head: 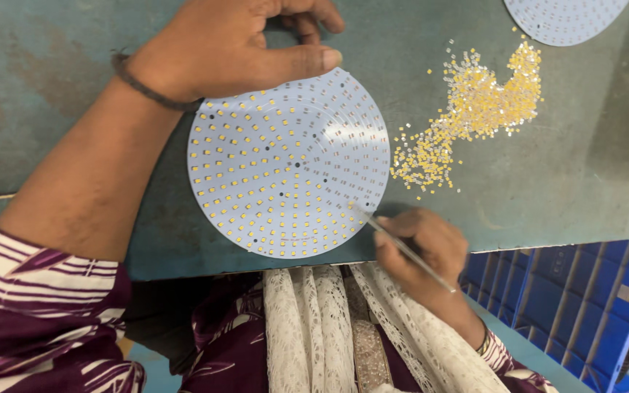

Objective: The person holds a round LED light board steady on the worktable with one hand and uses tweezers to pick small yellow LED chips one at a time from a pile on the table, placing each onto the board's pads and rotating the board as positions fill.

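Observation:
A round white circuit board (289,164) lies on the green table (562,182), most of its pads filled with small yellow chips. My left hand (234,44) rests on the board's upper left rim, thumb pressed flat on it. At the board's lower right edge, my right hand (420,251) holds thin metal tweezers (394,240), whose tip touches the board.
A loose heap of tiny yellow chips (475,109) is spread on the table right of the board. Part of a second round board (566,18) shows at the top right. A blue plastic crate (576,298) stands below the table's edge at lower right.

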Tool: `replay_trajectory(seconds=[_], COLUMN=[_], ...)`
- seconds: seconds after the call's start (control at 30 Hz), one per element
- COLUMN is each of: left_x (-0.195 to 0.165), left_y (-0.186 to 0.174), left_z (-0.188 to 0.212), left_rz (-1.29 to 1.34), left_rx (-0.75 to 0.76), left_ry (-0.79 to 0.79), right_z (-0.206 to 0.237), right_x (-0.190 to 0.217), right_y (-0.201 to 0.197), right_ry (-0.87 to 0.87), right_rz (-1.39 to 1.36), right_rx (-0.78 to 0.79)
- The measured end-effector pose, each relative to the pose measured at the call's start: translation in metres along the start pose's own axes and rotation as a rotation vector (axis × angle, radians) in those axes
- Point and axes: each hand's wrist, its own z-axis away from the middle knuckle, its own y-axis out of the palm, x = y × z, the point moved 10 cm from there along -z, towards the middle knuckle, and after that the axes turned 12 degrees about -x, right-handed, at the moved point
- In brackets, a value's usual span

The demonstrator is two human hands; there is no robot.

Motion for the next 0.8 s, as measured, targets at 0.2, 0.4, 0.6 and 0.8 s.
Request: replay_trajectory(seconds=[0.2,0.4,0.6,0.8], left_x=[0.007,0.005,-0.01,-0.011], left_y=[0.002,0.0,-0.007,-0.008], left_z=[0.0,0.0,-0.002,0.001], left_rz=[-0.008,-0.041,-0.163,-0.134], left_rx=[-0.002,-0.004,-0.045,-0.036], left_ry=[0.001,0.015,0.1,0.129], right_z=[-0.008,-0.009,-0.007,-0.003], right_x=[0.018,0.021,-0.006,-0.039], right_y=[0.021,0.023,-0.003,-0.032], right_ry=[-0.072,-0.073,0.075,0.206], right_rz=[-0.024,-0.011,-0.016,0.085], right_rx=[0.051,0.057,-0.027,-0.152])
